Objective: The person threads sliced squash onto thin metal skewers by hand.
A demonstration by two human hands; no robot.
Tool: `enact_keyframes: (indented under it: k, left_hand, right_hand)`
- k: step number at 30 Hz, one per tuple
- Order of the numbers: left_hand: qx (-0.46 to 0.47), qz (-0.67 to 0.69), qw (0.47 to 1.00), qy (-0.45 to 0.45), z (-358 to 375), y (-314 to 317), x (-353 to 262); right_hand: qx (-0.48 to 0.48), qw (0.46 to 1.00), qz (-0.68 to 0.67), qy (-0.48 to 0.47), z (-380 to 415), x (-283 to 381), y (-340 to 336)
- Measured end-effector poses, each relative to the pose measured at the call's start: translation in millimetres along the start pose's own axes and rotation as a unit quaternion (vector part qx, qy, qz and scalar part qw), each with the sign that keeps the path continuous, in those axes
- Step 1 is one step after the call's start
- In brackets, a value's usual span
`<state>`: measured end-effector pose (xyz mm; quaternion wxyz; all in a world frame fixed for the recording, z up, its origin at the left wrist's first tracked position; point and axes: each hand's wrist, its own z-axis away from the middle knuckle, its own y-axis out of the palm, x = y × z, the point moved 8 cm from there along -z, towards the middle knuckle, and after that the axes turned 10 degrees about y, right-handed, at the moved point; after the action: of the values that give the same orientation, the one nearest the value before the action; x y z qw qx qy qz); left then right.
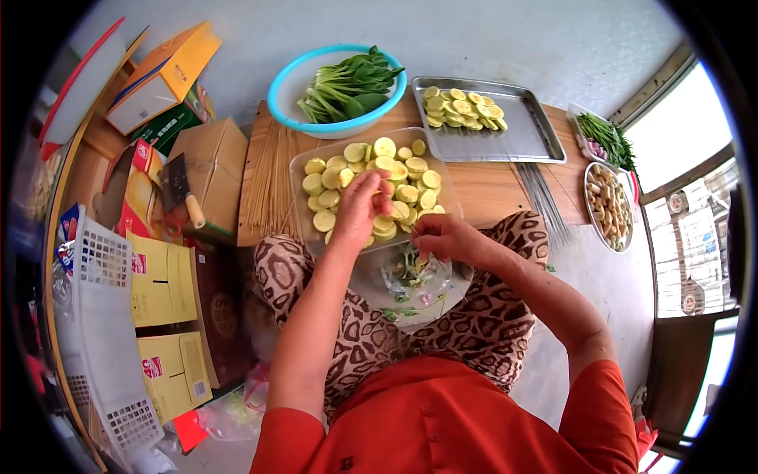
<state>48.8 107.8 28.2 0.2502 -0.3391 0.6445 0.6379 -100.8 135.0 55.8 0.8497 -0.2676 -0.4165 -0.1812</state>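
A clear plastic tray (296, 170) full of round yellow-green vegetable slices (384, 147) sits at the table's front edge. Over its middle is my left hand (363, 204), fingers bent together around what looks like a slice. My right hand (442, 237) is at the tray's front right corner, thumb and fingers pinched on what seems to be a thin skewer, mostly hidden. Below the hands, between the knees, a container holds a clear bag with green scraps (410, 272).
Behind stand a blue-rimmed basin (276, 99) of leafy greens and a metal tray (537, 146) with more slices. Wooden sticks (270, 186) lie left, metal skewers (543, 197) right. A bowl of brown pieces (608, 207) is far right. Boxes and a cleaver (175, 180) are left.
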Motion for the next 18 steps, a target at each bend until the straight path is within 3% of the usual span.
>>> enact_keyframes:
  k: [2,4,6,9,18]
  left_hand:
    - [0.046,-0.034,0.998,-0.022,5,10,10]
    - [0.035,-0.044,0.998,-0.024,3,8,14]
    - [0.001,-0.073,0.997,-0.031,4,-5,12]
    - [-0.133,-0.159,0.978,0.007,0,-44,-4]
    - [-0.246,-0.258,0.934,0.026,2,-97,-12]
  right_hand:
    - [0.015,0.986,-0.166,0.03,-21,-2,-1]
    - [0.004,0.988,-0.156,0.018,-37,2,-8]
    - [-0.03,0.977,-0.21,-0.02,-48,-1,-26]
    - [-0.097,0.955,-0.28,-0.025,-61,-34,-52]
    - [-0.131,0.93,-0.34,-0.056,-56,-34,-75]
